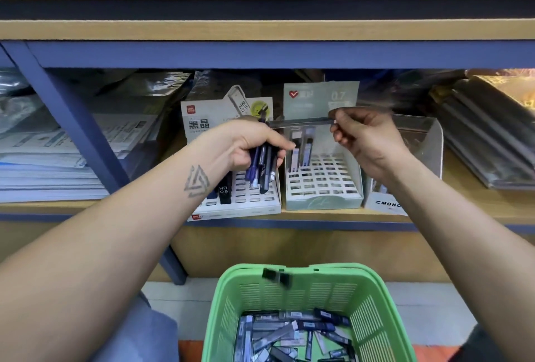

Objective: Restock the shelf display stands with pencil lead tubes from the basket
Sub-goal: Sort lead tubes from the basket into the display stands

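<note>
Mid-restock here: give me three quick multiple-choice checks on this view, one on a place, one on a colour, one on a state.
1. Where is the single clear pencil lead tube?
A. Pinched by the right hand above the pale green 0.7 display stand
B. In the basket
C. Slotted in the MONO box

2. What colour is the slatted plastic basket?
A. Blue
B. Green
C. Red

3. What is the left hand doing?
A. Hanging empty
B. Gripping the shelf
C. Gripping a bundle of dark lead tubes

Answers: 1 A, fingertips pinch the tube's end; 2 B, its walls are green; 3 C, fingers curl round several tubes.
</note>
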Available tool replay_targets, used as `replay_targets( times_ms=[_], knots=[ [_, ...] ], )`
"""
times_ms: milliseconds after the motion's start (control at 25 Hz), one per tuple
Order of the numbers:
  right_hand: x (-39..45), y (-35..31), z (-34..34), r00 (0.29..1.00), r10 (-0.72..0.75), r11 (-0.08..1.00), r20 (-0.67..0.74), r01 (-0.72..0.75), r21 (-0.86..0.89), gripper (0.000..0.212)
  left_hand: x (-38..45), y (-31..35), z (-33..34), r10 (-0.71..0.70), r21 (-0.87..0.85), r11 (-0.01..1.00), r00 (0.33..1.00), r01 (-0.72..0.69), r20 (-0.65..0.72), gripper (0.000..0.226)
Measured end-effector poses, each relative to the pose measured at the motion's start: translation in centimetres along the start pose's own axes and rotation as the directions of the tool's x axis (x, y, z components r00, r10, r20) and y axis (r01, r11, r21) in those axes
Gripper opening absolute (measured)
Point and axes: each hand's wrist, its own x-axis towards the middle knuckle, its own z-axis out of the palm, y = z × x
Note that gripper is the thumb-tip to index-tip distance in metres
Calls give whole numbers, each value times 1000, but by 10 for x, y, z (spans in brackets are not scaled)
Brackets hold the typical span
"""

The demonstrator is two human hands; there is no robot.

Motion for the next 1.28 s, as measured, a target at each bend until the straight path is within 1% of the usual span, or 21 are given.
replay_targets(
  times_ms=[80,160,240,400,440,520,600,720,800,840,920,1000,1080,1160,1200,1280],
  knots=[
    [3,4,-4,999,1,1000,-54,-3,-26,19,6,-1,3,-11,22,1000,999,12,-47,15],
    [6,5,-9,994,-23,995,-110,12,-103,27,9,-1,3,-18,30,999,996,21,-85,14],
    [8,6,-10,992,-59,982,-116,37,-183,30,9,-2,2,-15,41,999,993,20,-120,12],
    [12,4,-9,976,-183,935,-117,136,-327,18,11,-5,2,4,67,998,977,11,-213,8],
    [12,3,-10,976,-190,926,-111,141,-349,16,11,-5,2,7,74,997,972,11,-233,6],
    [11,4,-9,986,-157,910,-57,122,-395,9,14,-8,4,28,90,996,960,-3,-280,6],
    [9,6,-4,989,-145,863,12,132,-487,13,20,-11,7,74,123,992,938,-34,-337,7],
    [6,6,9,968,-226,739,107,242,-629,16,32,-17,13,101,184,982,918,-31,-383,17],
    [5,7,17,945,-293,667,144,310,-678,13,37,-18,17,120,211,977,904,-34,-410,12],
    [5,7,20,936,-315,642,154,330,-692,12,39,-19,18,126,229,973,899,-29,-420,11],
    [5,9,23,927,-338,617,165,351,-704,10,43,-21,21,120,258,966,895,-6,-430,17],
    [5,10,23,918,-357,606,172,368,-705,7,46,-23,22,137,265,964,886,-16,-443,20],
    [5,10,25,908,-355,577,223,400,-712,4,50,-25,21,166,268,963,868,-40,-468,27],
    [3,13,29,891,-330,515,311,446,-732,3,52,-25,21,198,268,961,854,-71,-481,29],
    [1,15,32,879,-332,479,343,470,-741,6,53,-25,21,200,265,961,854,-77,-480,29],
    [0,17,36,852,-373,413,369,508,-756,12,54,-25,22,190,264,962,861,-68,-472,28]
  ],
)
